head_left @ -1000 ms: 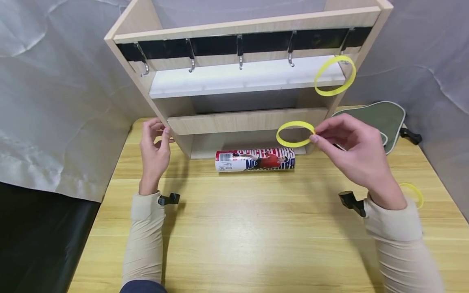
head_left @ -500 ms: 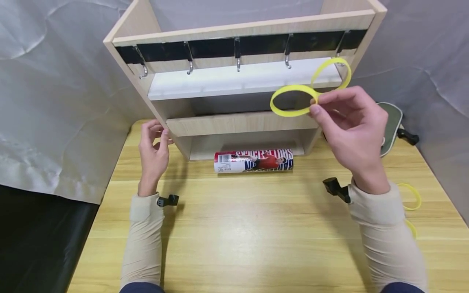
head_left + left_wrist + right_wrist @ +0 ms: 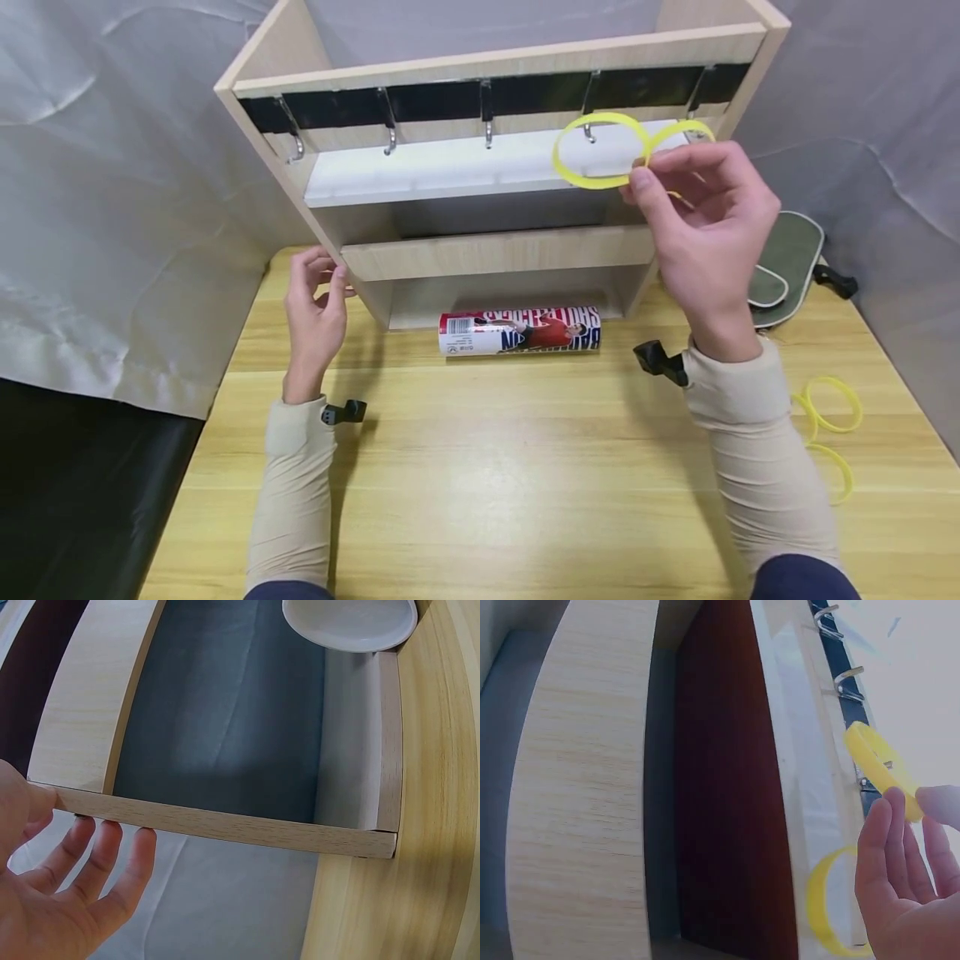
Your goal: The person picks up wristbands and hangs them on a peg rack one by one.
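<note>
My right hand (image 3: pixel 705 208) pinches a thin yellow ring (image 3: pixel 592 182) between thumb and fingers. In the head view the ring overlaps the fourth metal hook (image 3: pixel 589 130) from the left; in the right wrist view a hook tip shows inside the loop. Another yellow ring (image 3: pixel 817 900) hangs at the rightmost hook, partly hidden by this hand in the head view. My left hand (image 3: pixel 318 312) is at the left side panel (image 3: pixel 225 823) of the wooden shelf (image 3: pixel 495 254). Its fingertips rest on the panel's outer face, with the thumb at the front edge.
A printed red and white tube (image 3: pixel 517 331) lies before the shelf's bottom. Several yellow rings (image 3: pixel 840 428) lie on the table (image 3: pixel 487 492) at right. Behind them are a green racket cover (image 3: pixel 798 250) and a black handle (image 3: pixel 836 282). Grey sheeting (image 3: pixel 150 208) surrounds the table.
My right hand has risen and moved left with the pinched ring, from before the shelf's lower part up to the fourth hook. The left hand stays at the side panel.
</note>
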The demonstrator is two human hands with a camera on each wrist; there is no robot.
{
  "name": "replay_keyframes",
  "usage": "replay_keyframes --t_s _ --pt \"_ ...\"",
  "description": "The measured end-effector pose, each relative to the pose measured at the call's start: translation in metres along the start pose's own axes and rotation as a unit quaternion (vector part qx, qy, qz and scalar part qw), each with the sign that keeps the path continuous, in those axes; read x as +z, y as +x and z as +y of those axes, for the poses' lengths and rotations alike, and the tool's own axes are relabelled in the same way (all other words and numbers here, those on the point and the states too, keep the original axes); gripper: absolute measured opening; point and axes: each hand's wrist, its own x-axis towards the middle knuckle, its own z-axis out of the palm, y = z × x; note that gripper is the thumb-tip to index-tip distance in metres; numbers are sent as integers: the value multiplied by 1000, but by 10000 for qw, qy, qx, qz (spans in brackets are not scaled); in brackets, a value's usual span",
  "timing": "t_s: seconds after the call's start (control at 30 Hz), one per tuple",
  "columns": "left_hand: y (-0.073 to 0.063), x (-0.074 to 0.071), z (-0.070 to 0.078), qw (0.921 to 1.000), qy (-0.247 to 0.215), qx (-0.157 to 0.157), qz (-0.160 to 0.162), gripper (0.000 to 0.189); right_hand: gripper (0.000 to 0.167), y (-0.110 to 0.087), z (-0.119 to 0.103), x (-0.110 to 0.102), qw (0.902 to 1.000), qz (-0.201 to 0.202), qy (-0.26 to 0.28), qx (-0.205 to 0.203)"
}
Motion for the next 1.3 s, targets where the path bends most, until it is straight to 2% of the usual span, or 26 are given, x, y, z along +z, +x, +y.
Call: replay_keyframes --t_s 0.23,0.57,0.9,1.03,1.17,1.3 --pt "-1 2 -2 10000 22 41 -64 32 12 -8 9 -8 9995 224 2 216" --pt "-1 1 -3 10000 10 38 -66 32 11 -15 17 -16 9990 -87 -312 306" --pt "-1 1 -1 10000 -1 9 -29 32 15 -24 10 -24 9966 -266 -772 68" --pt "-1 0 -1 10000 17 -1 -30 32 21 -26 6 -31 9918 -359 -1227 -54" --pt "-1 0 -1 10000 29 18 -30 32 24 -29 3 -41 9822 -449 -1819 -116" --pt "-1 -1 -2 10000 46 56 -43 32 21 -33 4 -53 9784 -480 -2012 -46"
